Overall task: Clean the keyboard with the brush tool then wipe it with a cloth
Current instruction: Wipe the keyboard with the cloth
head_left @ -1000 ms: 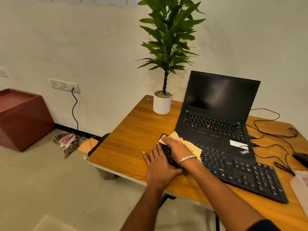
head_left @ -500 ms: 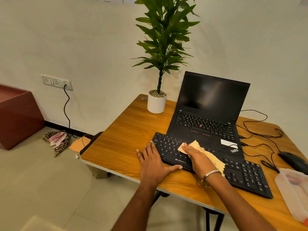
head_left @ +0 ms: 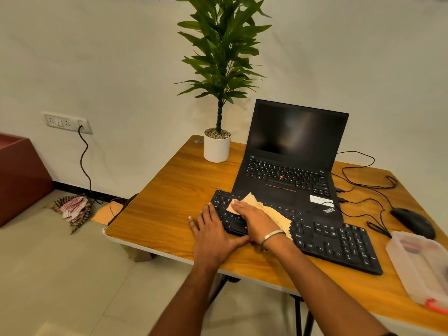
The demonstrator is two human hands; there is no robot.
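While the keyboard (head_left: 315,236) lies on the table (head_left: 169,190) before the laptop (head_left: 291,166), right hand (head_left: 252,217) flat — pressing tan cloth (head_left: 278,214) on its left keys, left hand (head_left: 211,236) open — fingers spread, braced at keyboard's left end, gripping nothing.

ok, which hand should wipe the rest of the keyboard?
Right hand: it already presses the cloth flat on the keyboard. Left hand lies flat at the keyboard's left end, apparently steadying it.

A plain cream wall (head_left: 121,57) is seen behind a wooden table (head_left: 174,197); pale floor tiles (head_left: 60,275), a wall socket (head_left: 68,122), and a maroon cabinet (head_left: 19,178) are spotted too.
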